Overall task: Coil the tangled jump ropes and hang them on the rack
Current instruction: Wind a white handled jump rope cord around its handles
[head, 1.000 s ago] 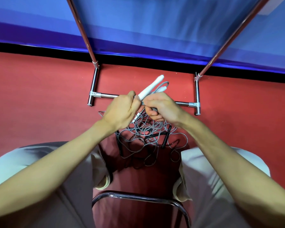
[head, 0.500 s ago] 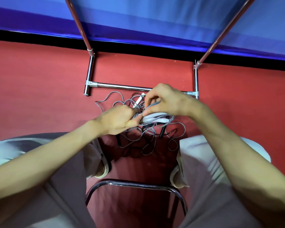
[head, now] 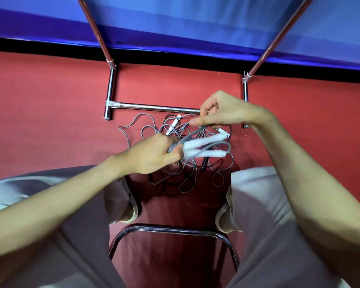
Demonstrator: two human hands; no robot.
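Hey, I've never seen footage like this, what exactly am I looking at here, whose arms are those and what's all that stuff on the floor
This is one picture from a camera worn on a person's head, looking down at their own arms and knees. No machine is involved. The left hand grips two white handles with loops of grey cord. The right hand pinches a strand of that grey cord. Below, on the red floor, lies a tangle of jump ropes. The chrome rack stands just beyond it, in front of a blue wall.

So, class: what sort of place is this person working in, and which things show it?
Probably a gym or sports hall: red floor, blue padded mat along the wall, a chrome rack and jump ropes tangled on the floor.
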